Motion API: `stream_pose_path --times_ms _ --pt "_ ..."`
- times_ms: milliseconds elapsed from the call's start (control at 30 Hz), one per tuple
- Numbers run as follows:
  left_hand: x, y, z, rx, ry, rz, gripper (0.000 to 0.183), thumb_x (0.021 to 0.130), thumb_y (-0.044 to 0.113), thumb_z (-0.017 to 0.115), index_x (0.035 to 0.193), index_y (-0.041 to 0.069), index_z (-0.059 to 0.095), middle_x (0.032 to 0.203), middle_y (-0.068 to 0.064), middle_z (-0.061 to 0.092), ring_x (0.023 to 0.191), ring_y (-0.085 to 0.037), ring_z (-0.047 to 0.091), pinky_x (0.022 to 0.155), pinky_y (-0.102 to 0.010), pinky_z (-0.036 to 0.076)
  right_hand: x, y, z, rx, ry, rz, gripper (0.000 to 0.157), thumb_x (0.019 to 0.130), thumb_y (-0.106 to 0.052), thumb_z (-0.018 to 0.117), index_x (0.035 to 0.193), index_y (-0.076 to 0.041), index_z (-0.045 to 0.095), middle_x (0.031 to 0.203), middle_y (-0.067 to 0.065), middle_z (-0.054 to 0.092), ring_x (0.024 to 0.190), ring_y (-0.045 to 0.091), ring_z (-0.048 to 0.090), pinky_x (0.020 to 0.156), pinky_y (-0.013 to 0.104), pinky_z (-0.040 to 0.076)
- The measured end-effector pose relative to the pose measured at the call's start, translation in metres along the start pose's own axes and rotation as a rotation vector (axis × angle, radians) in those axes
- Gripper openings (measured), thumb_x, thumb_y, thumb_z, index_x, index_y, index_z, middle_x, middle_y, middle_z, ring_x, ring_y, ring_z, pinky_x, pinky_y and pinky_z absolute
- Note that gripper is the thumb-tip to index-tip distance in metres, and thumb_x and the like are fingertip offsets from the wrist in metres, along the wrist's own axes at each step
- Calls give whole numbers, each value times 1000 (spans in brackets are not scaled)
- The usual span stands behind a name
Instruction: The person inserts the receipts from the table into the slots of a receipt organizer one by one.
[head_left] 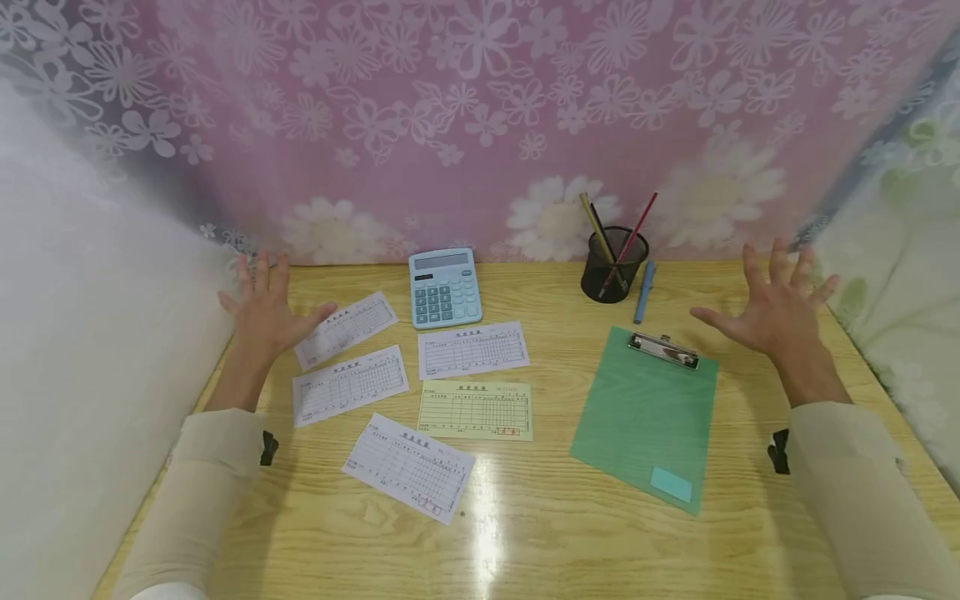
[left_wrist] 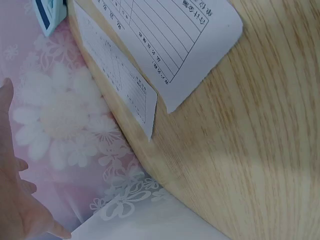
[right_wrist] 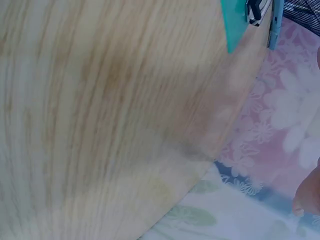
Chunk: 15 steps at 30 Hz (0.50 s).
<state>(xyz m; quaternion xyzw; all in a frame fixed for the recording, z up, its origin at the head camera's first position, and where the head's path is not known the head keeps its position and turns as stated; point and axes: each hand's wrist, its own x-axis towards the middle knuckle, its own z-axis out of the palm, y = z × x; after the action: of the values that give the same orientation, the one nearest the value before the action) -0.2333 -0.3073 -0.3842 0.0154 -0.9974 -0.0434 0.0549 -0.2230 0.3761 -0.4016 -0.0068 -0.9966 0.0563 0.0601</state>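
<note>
My left hand (head_left: 264, 315) is spread wide over the table's left side, holding nothing, its thumb near the upper-left white receipt slip (head_left: 348, 327). On the right, my right hand (head_left: 776, 304) is likewise spread and holds nothing; nearest to it is a green clipboard (head_left: 645, 421) with a metal clip (head_left: 663, 350). More white slips (head_left: 351, 385) lie at the left and centre, along with a yellow receipt slip (head_left: 476, 410) bearing a red stamp. In the left wrist view, fingers (left_wrist: 20, 200) show at the left edge; the right wrist view catches a fingertip (right_wrist: 306, 197).
A blue calculator (head_left: 446, 289) lies at the back centre. To its right stands a black mesh pen cup (head_left: 613, 275) with several pencils, and a blue pen (head_left: 644, 292) lies beside it. A light blue sticky note (head_left: 671, 484) is on the clipboard. Floral cloth (head_left: 450, 125) borders the table's back.
</note>
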Motion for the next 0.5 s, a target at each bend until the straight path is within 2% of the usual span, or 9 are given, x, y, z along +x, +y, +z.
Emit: stream_pose_path --times_ms 133,233,300,433,500 --pt "1 -1 2 -31 18 -2 110 77 83 39 153 16 -5 157 -12 -20 142 -45 -19 96 -85 2 -3 -7 -3 19 2 -23 111 78 -75 50 152 -18 -9 154 16 -27 137 49 -27 92 85 -13" --pt "2 -1 4 -80 26 -6 110 78 81 42 153 15 -3 158 -13 -17 143 -45 -16 97 -84 8 -8 -13 -4 87 6 -62 108 80 -70 53 152 -19 -9 156 16 -23 139 50 -19 96 84 -7" --pt "2 -1 5 -114 11 -14 110 78 80 44 153 11 1 158 -20 -10 143 -48 -8 100 -82 13 -12 -19 -5 157 -18 -90 108 81 -65 58 152 -19 -10 156 16 -21 141 51 -15 98 83 -3" --pt "1 -2 9 -142 -91 -44 110 80 77 46 148 -4 16 152 -33 13 138 -54 15 104 -73 25 -18 -34 -5 269 -145 -112 110 81 -59 64 152 -17 -10 158 18 -16 142 52 -5 102 79 8" --pt "1 -3 12 -146 -160 -65 109 81 76 46 145 -9 22 148 -37 20 133 -56 22 103 -71 28 -20 -40 -4 300 -220 -109 111 81 -58 66 153 -13 -5 158 23 -8 141 53 1 102 77 13"
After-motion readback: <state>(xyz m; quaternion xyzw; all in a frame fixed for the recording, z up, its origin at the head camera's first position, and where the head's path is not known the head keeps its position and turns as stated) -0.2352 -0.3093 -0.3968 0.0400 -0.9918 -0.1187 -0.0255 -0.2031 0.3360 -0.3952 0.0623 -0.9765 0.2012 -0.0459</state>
